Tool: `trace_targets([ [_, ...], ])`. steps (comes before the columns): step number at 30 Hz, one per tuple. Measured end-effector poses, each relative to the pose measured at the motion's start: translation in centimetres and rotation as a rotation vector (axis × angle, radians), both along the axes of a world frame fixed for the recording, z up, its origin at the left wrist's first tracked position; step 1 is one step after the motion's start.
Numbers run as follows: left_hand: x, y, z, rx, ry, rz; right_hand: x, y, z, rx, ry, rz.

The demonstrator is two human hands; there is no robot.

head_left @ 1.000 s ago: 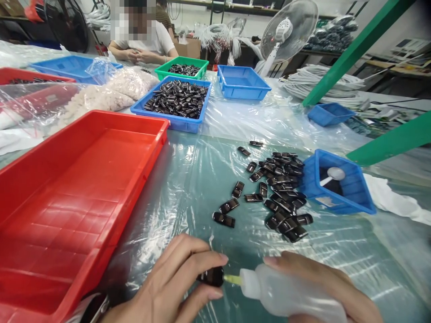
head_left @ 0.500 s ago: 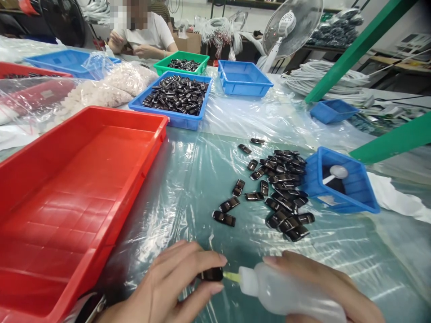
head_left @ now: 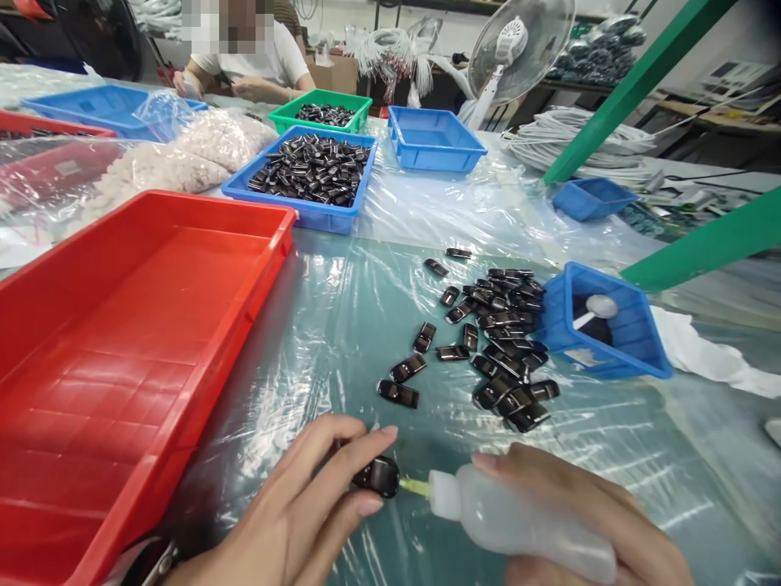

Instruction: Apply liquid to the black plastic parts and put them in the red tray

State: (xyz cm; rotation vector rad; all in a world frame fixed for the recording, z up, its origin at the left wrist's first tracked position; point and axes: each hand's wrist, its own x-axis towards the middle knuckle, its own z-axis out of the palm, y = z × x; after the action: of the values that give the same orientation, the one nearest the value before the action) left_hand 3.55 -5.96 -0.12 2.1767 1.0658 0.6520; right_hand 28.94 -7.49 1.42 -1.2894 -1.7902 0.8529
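My left hand (head_left: pixel 305 505) pinches a small glossy black toy car body (head_left: pixel 379 475) between thumb and fingers, just above the table. Wrapped in my right hand (head_left: pixel 586 505) is a translucent white squeeze bottle (head_left: pixel 525 517), lying nearly level. Its thin yellowish nozzle (head_left: pixel 415 487) points left and its tip meets, or nearly meets, the end of the car body; I cannot tell which. Beyond my hands, a pile of similar black car bodies (head_left: pixel 509 325) lies on the plastic-covered table (head_left: pixel 329 325), with several loose ones left of it.
A large red tray (head_left: pixel 140 325) stands at the left. A blue bin (head_left: pixel 610 358) with a white spoon (head_left: pixel 601 306) is right of the pile. Farther back are a blue tray (head_left: pixel 351 220) of black parts, another blue tray (head_left: pixel 436 150), a fan (head_left: pixel 518 41), green posts (head_left: pixel 640 89) and a seated person (head_left: pixel 244 73).
The whole view has shifted slightly, with table items a little farther left. The car body in my left hand has turned and shows more of its end. Both hands keep their holds.
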Motion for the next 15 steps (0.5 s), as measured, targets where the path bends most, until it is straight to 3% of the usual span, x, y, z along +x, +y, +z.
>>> trace_targets([
  [8,0.2,-0.1,-0.3,0.054,-0.053,0.013,0.8,0.1,-0.7,0.091,-0.075,0.112],
  [15,0.0,0.1,0.0,0.106,0.008,-0.014,1.3,0.2,-1.0,0.071,-0.057,0.219],
])
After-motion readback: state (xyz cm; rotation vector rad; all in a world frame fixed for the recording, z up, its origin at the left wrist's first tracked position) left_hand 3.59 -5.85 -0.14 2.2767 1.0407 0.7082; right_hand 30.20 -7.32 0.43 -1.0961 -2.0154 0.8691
